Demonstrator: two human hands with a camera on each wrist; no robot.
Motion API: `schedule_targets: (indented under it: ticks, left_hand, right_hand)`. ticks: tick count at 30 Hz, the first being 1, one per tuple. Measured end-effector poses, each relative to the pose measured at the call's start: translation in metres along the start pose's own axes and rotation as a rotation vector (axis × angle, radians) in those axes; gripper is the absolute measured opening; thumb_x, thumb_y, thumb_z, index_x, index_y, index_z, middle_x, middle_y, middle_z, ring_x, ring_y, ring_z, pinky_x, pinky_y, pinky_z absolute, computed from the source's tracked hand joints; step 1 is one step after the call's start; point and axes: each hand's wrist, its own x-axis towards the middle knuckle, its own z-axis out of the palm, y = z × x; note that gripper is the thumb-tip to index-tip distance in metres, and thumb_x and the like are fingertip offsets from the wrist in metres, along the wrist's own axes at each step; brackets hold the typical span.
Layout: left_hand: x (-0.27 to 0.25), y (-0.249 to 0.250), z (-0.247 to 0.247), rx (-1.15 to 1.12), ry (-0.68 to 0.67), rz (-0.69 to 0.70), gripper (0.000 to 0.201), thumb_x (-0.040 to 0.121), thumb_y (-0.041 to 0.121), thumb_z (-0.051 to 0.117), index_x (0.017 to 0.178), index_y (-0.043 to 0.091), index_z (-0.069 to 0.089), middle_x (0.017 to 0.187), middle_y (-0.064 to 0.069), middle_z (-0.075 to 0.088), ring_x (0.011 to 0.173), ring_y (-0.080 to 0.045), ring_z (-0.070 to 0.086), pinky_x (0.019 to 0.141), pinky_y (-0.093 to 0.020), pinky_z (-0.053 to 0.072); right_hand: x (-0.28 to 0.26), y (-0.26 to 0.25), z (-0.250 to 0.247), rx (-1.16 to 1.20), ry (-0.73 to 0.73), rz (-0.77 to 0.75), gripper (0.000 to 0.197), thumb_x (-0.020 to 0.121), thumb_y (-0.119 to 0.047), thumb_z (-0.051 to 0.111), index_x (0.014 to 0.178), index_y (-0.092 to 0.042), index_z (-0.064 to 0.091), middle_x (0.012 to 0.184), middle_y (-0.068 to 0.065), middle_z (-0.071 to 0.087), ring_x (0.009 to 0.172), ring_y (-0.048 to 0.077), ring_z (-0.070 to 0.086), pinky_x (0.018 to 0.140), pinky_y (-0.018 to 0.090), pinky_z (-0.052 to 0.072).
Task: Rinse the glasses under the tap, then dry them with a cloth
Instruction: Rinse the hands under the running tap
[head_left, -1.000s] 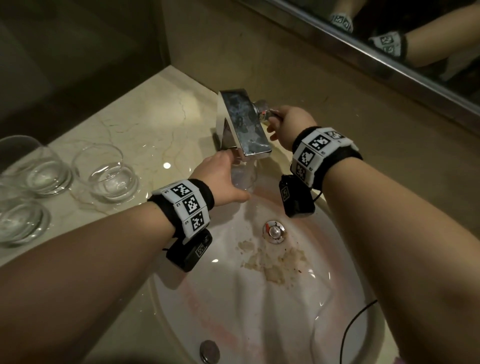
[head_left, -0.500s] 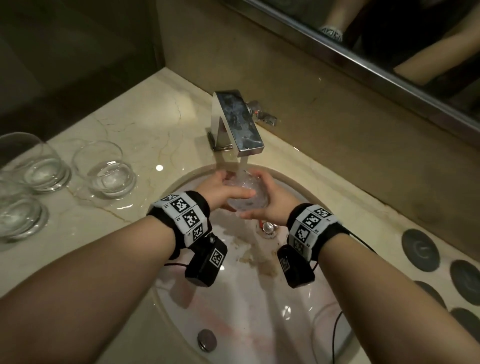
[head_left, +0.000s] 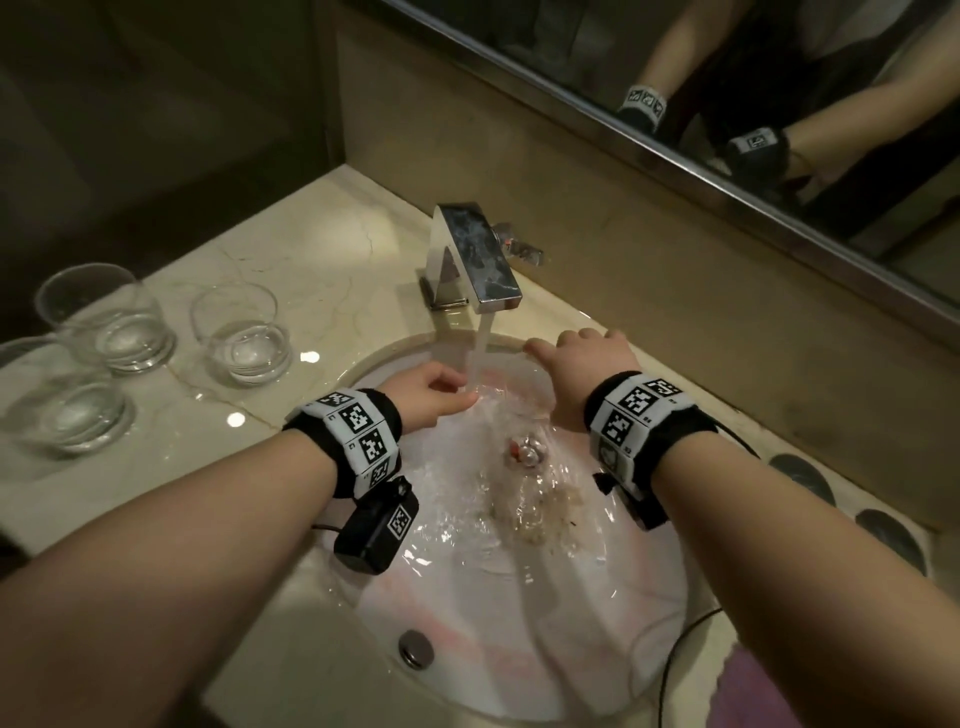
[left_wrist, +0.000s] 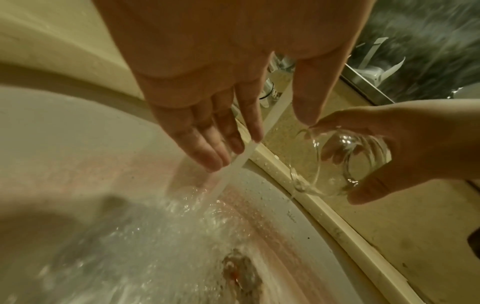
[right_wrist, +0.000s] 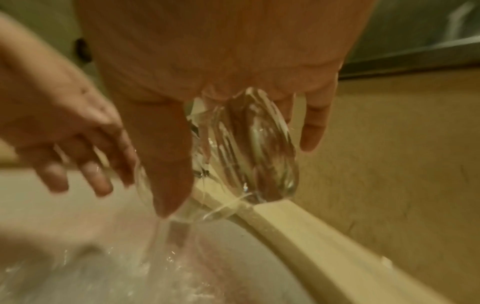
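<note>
Tipping a rinsed glass (left_wrist: 337, 162) on its side at the far rim of the basin (head_left: 597, 649), my right hand (head_left: 587, 364) wraps it with thumb and fingers curled round the wall, mouth toward the stream, and water runs out of it in a thin sheet into the bowl below. My left hand (head_left: 426, 395) holds nothing; its fingers (left_wrist: 207, 144) are straight and loose, their tips in the flow (head_left: 480, 353) falling from the square chrome tap (head_left: 478, 260). Water spreads over the white basin and swirls round the drain (head_left: 527, 452), beside a brownish patch on the bowl, possibly staining, though the glare makes that hard to judge. Three more glasses (head_left: 244, 332) stand upright on the marble worktop (head_left: 322, 249) to the left of the basin, well apart from my hands, each seeming to hold a shallow pool of clear water at the bottom. Both wrists carry black bands with printed square markers. A mirror (head_left: 779, 78) runs along the wall behind the tap.
</note>
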Motion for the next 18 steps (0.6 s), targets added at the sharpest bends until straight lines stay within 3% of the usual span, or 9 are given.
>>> schedule_targets:
  ticks: [3, 6, 10, 12, 15, 17, 18]
  left_hand:
    - [-0.005, 0.005, -0.003, -0.003, 0.006, 0.015, 0.034, 0.089, 0.029, 0.062, 0.118, 0.014, 0.056, 0.119, -0.005, 0.058, 0.107, -0.018, 0.055, 0.091, -0.034, 0.049]
    - [-0.006, 0.008, -0.005, 0.016, 0.043, 0.058, 0.033, 0.088, 0.028, 0.063, 0.118, 0.014, 0.056, 0.116, -0.004, 0.059, 0.101, -0.015, 0.055, 0.088, -0.033, 0.049]
    - [-0.006, 0.011, -0.012, 0.137, 0.095, 0.103, 0.042, 0.086, 0.034, 0.064, 0.123, 0.017, 0.053, 0.114, 0.004, 0.056, 0.1, -0.012, 0.054, 0.081, -0.024, 0.042]
    - [-0.004, 0.011, -0.017, 0.191, 0.105, 0.114, 0.05, 0.085, 0.037, 0.065, 0.128, 0.017, 0.049, 0.118, 0.004, 0.056, 0.104, -0.014, 0.054, 0.085, -0.024, 0.042]
    - [0.002, 0.01, -0.024, 0.194, 0.107, 0.111, 0.059, 0.083, 0.037, 0.067, 0.133, 0.016, 0.043, 0.126, 0.001, 0.054, 0.111, -0.016, 0.055, 0.095, -0.031, 0.045]
    - [0.005, 0.01, -0.027, 0.168, 0.086, 0.103, 0.062, 0.082, 0.034, 0.069, 0.134, 0.015, 0.041, 0.128, 0.001, 0.052, 0.112, -0.017, 0.054, 0.094, -0.031, 0.046]
    - [0.006, 0.01, -0.028, 0.156, 0.077, 0.094, 0.063, 0.081, 0.033, 0.071, 0.134, 0.015, 0.041, 0.129, 0.001, 0.051, 0.112, -0.017, 0.054, 0.094, -0.031, 0.045]
  right_hand:
    - [-0.003, -0.004, 0.003, 0.299, 0.004, 0.074, 0.08, 0.074, -0.045, 0.073, 0.136, -0.025, 0.027, 0.117, 0.004, 0.059, 0.106, 0.025, 0.054, 0.093, 0.04, 0.044]
    - [-0.002, -0.015, 0.012, 0.734, -0.008, 0.18, 0.087, 0.07, -0.038, 0.08, 0.134, -0.024, 0.023, 0.121, 0.006, 0.059, 0.098, 0.024, 0.06, 0.085, 0.038, 0.052]
    - [0.01, -0.032, 0.025, 1.034, 0.026, 0.205, 0.094, 0.071, -0.023, 0.081, 0.139, -0.023, 0.016, 0.127, 0.004, 0.053, 0.093, 0.016, 0.056, 0.072, 0.025, 0.044]
    - [0.02, -0.039, 0.028, 1.151, 0.022, 0.219, 0.1, 0.071, -0.019, 0.082, 0.143, -0.023, 0.012, 0.127, 0.002, 0.05, 0.097, 0.016, 0.054, 0.073, 0.023, 0.043]
    - [0.028, -0.045, 0.026, 1.374, -0.031, 0.226, 0.098, 0.072, -0.01, 0.08, 0.145, -0.02, 0.015, 0.135, 0.001, 0.039, 0.103, 0.015, 0.051, 0.083, 0.02, 0.05]
    - [0.03, -0.045, 0.027, 1.486, -0.029, 0.198, 0.088, 0.077, 0.001, 0.073, 0.144, -0.014, 0.018, 0.134, 0.002, 0.036, 0.092, 0.01, 0.048, 0.064, 0.001, 0.045]
    - [0.031, -0.045, 0.028, 1.489, -0.018, 0.187, 0.085, 0.078, 0.004, 0.071, 0.144, -0.012, 0.019, 0.131, 0.003, 0.036, 0.087, 0.007, 0.046, 0.054, -0.003, 0.039]
